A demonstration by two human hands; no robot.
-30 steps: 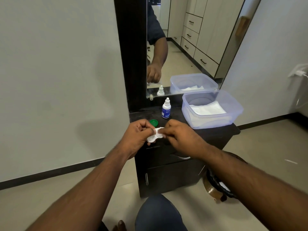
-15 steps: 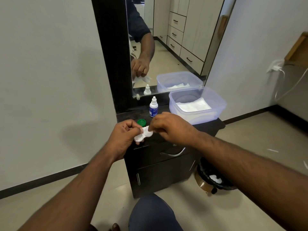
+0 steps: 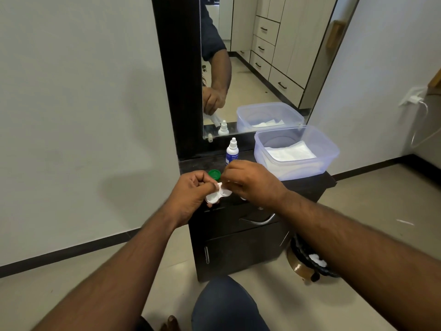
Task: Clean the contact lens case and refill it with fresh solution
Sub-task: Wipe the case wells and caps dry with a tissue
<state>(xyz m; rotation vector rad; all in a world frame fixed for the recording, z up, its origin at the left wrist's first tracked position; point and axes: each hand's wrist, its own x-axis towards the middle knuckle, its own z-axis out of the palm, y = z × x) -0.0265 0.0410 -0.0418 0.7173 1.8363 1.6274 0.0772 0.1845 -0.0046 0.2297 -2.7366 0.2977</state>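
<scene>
White plastic two-well contact lens case at frame centre, above the dark bench edge | left hand grip clenched on it | right hand pinching its other end | green round cap, small white dropper bottle just behind.

Soft, even daylight — faint shadow on the wall, wide-angle bowing at edges.

Both forearms bare, reaching forward from lower corners, converging at centre. Left hand curled, back of hand toward camera, thumb and fingertips pinching left end of case. Right hand palm down, knuckles up, fingers bent at right end of case; fingertips hidden, grip not clear. Hands close, not touching each other. Wrists about level. Knee low in view between arms.
</scene>
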